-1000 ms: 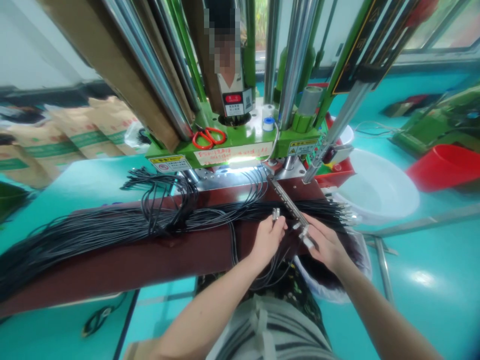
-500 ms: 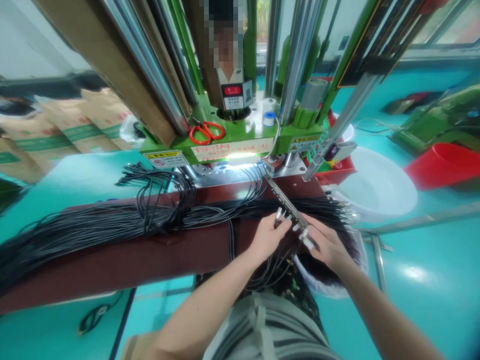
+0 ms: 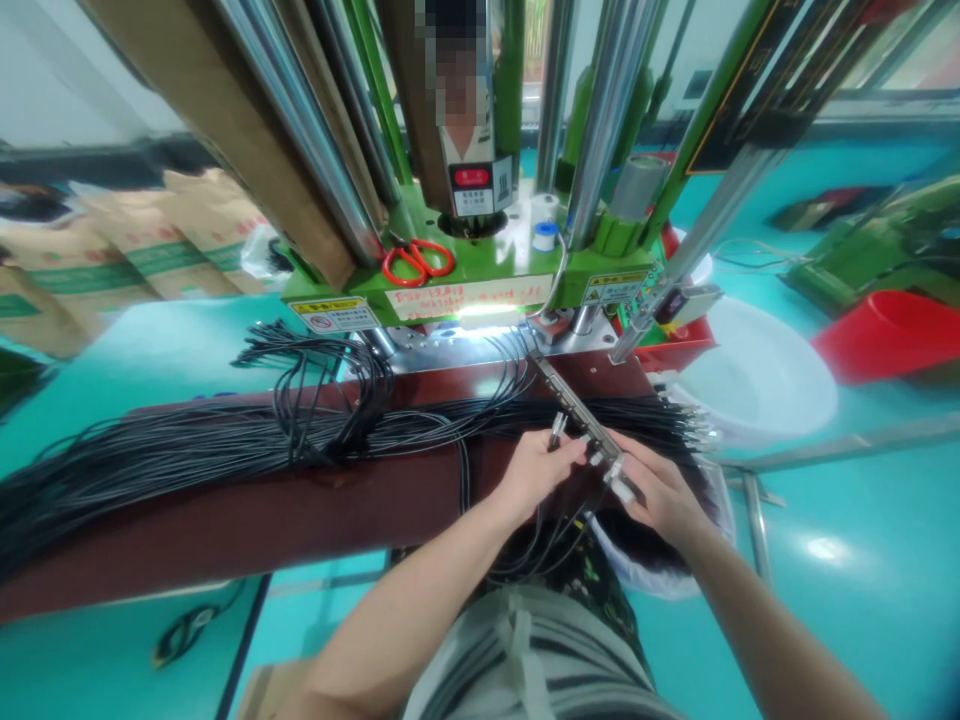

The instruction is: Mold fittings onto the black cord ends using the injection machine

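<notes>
A long bundle of thin black cables (image 3: 225, 450) lies across a dark red board (image 3: 225, 525), with its metal-tipped ends fanning out at the right (image 3: 690, 425). A slotted steel bar (image 3: 577, 408) runs diagonally over the bundle. My left hand (image 3: 536, 475) pinches a black cable ending in a metal connector (image 3: 556, 432), just left of the bar. My right hand (image 3: 656, 490) grips another metal-ended cable (image 3: 619, 480) at the bar's lower end. Further cables hang below both hands.
A green machine (image 3: 480, 285) with steel columns stands directly ahead, with red-handled scissors (image 3: 418, 263) on its bed. A white basin (image 3: 757, 370) sits to the right, and a red tub (image 3: 889, 335) beyond it. A white-lined bin (image 3: 660, 560) stands below my right hand.
My left hand has moved up and right, bringing its connector closer to the steel bar. My right hand has barely moved. The whole view has shifted slightly.
</notes>
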The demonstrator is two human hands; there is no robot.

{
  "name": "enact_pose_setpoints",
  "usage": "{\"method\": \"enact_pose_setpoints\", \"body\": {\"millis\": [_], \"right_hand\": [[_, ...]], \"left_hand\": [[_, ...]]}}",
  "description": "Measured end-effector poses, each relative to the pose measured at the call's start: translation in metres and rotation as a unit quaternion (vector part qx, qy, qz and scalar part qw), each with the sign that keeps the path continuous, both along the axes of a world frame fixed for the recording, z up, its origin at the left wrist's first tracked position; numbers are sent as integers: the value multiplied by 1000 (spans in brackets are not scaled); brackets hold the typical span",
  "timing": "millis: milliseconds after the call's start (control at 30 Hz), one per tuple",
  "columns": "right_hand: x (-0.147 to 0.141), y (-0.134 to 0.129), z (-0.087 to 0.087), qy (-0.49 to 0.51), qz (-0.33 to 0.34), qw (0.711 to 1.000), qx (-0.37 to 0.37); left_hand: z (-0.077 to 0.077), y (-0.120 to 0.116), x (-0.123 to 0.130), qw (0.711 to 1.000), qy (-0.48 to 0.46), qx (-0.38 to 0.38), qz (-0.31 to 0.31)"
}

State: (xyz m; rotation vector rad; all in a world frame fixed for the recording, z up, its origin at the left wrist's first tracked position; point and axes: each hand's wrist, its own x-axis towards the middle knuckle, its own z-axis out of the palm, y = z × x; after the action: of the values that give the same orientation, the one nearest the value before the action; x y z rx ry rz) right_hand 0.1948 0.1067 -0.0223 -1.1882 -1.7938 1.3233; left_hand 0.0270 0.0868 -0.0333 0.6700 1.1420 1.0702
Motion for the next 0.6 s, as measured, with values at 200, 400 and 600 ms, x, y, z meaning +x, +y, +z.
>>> {"method": "enact_pose_setpoints", "body": {"millis": [200, 400, 600], "right_hand": [[-1, 0, 2, -14, 6, 1000, 10], [-6, -4, -8, 30, -25, 993, -115], [-8, -8, -9, 89, -68, 969, -218]], "left_hand": [[-1, -1, 0, 1000, -3, 17, -2], [-9, -2, 1, 998, 47, 16, 24], [-11, -2, -2, 991, 85, 75, 71]]}}
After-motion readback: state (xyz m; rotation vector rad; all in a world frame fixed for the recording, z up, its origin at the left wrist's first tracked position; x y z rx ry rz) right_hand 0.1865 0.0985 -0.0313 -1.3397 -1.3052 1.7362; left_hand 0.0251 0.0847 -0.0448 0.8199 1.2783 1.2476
